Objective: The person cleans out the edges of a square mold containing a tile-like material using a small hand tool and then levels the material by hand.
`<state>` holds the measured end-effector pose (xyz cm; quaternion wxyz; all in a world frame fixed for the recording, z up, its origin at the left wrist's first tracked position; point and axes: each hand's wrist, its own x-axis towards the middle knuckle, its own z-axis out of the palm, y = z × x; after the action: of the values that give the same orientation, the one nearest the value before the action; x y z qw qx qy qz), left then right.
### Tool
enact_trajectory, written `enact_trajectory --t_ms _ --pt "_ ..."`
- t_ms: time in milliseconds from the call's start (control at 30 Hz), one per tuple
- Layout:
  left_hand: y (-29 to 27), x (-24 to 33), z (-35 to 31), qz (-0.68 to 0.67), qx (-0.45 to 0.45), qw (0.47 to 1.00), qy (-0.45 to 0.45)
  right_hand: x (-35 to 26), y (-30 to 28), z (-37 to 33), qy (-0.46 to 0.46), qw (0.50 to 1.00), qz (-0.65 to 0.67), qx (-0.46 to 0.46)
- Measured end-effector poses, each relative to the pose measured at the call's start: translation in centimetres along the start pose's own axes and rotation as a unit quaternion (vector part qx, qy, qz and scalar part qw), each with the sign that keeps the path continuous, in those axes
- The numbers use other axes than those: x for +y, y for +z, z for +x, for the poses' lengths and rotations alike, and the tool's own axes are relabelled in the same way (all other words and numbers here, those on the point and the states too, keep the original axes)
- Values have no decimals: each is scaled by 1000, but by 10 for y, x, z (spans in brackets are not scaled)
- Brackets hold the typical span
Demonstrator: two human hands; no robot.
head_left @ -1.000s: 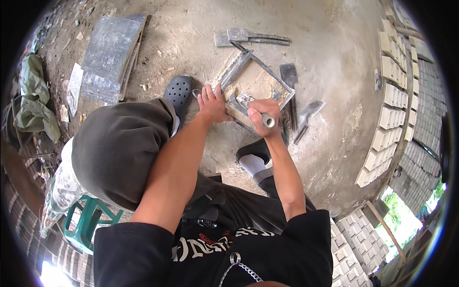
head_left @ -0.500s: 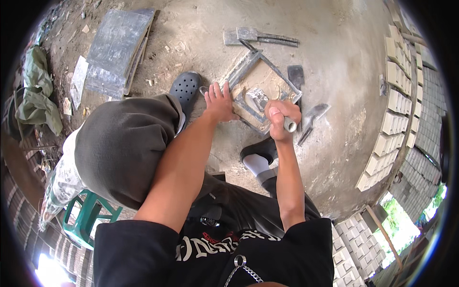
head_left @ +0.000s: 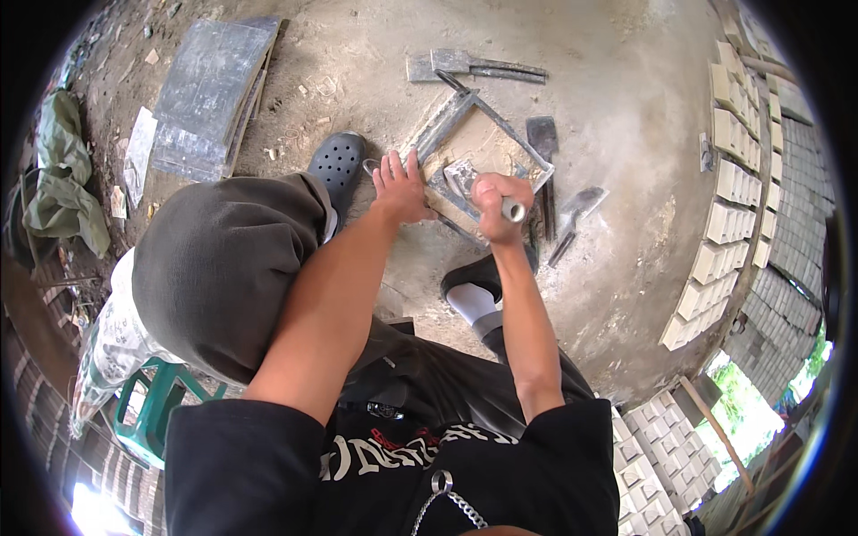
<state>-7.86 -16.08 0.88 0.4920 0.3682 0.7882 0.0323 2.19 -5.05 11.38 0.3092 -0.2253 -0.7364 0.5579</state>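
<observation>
Grey, rectangular, powder-dusted frame (head_left: 443,128) holding pale tan material (head_left: 490,143) lies on the grey-brown floor (head_left: 626,116), the left hand (head_left: 402,189) spread at its left edge, the right (head_left: 500,204) wrapped around a grey, flat-bladed trowel (head_left: 460,177). Steady bracing and a low, level blade should favour even strokes.

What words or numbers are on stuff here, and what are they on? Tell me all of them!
Shirt: big white letters and smaller red ones across the chest, partly lost in folds; I won't copy them out.
Bag: faint dark marks, too blurred to read.
Trowel and frame: no writing that I can make out.
</observation>
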Motion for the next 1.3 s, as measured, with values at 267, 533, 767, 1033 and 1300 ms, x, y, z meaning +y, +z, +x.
enact_trajectory --t_ms 267,533,767,1033,1300 --pt "-4 3 0 5 -6 1000 -1 8 0 -1 -34 997 -76 -6" --pt "9 -4 2 7 9 1000 1 -1 -4 7 -9 998 36 43" --pt "3 -4 4 15 -1 1000 -11 -3 -13 10 87 991 87 56" --pt "4 -5 6 23 0 1000 -7 -13 -16 6 46 999 25 -11" --pt "1 -3 6 35 -23 999 -17 -7 1 4 16 999 26 34"
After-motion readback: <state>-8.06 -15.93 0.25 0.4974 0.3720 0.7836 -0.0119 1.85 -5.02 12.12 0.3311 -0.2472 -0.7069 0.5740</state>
